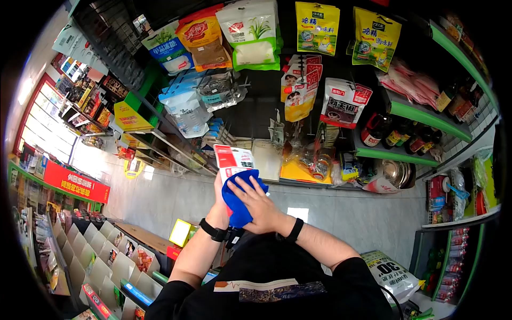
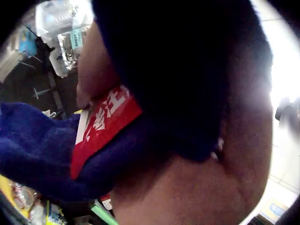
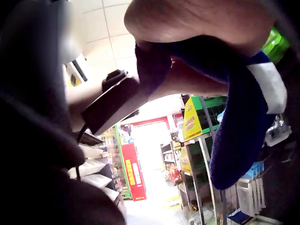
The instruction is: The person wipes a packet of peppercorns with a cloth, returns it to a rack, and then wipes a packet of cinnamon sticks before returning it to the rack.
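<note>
My left hand [image 1: 217, 201] grips a red and white packet [image 1: 234, 159] along its left side, in front of my chest. Over the packet's lower part lies a blue cloth [image 1: 236, 207]. The right hand [image 1: 262, 208] presses this cloth against the packet with its fingers stretched out and slightly spread. In the left wrist view a red strip of the packet [image 2: 108, 119] with white lettering shows between dark blue folds. A loose end of the cloth [image 3: 239, 140] hangs down in the right wrist view. Most of the left fingers are hidden behind the packet and cloth.
Bags of sugar [image 1: 248, 37] and yellow seasoning pouches [image 1: 317, 29] hang on the rack ahead. Sauce bottles [image 1: 397, 133] stand on a green-edged shelf at right. Bins with cardboard dividers [image 1: 101, 250] fill the lower left; a large white sack [image 1: 392, 274] sits at lower right.
</note>
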Motion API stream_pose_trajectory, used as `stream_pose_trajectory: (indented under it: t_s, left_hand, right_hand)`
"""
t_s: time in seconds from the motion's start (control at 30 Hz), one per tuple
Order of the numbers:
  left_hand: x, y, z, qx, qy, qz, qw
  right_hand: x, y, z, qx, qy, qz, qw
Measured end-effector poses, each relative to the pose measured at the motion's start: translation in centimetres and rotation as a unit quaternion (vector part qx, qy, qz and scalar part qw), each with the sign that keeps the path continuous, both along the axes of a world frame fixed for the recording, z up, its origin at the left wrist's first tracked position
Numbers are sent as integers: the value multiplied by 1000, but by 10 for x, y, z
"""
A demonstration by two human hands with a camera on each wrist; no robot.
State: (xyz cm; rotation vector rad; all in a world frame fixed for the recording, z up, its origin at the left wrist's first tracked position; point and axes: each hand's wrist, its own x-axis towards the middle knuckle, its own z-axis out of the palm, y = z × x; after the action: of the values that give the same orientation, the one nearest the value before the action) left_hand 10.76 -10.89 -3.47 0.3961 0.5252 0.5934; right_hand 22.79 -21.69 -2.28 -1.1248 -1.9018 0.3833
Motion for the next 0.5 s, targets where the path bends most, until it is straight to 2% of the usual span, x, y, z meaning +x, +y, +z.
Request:
stream_pose_trajectory:
  t_s: [0.07, 0.2, 0.27, 0.3, 0.33, 0.37, 0.43, 0.5]
  left_hand:
    - [2, -16, 2, -54, -27, -3, 998]
    - [13, -14, -26, 129, 117, 35, 984]
    - [6, -16, -31, 118, 86, 1, 989]
    - [8, -27, -13, -9, 21, -17, 1000]
    - [3, -26, -7, -5, 8, -75, 997]
    - [8, -28, -2, -22, 60, -31, 997]
    - [3, -18, -10, -2, 22, -61, 998]
    - [7, -18, -4, 9, 35, -11, 999]
  right_hand:
    - [5, 9, 10, 17, -14, -11, 1000]
    - [21, 31, 12, -1, 36, -93, 995]
    - [31, 42, -1, -9, 68, -138, 988]
    - [35, 48, -14, -16, 75, -164, 984]
    - [37, 48, -18, -16, 88, -174, 981]
    - [40, 51, -28, -21, 120, -163, 979]
    - [32, 46, -29, -62, 201, -161, 964]
    - [22, 39, -35, -25, 158, -170, 972]
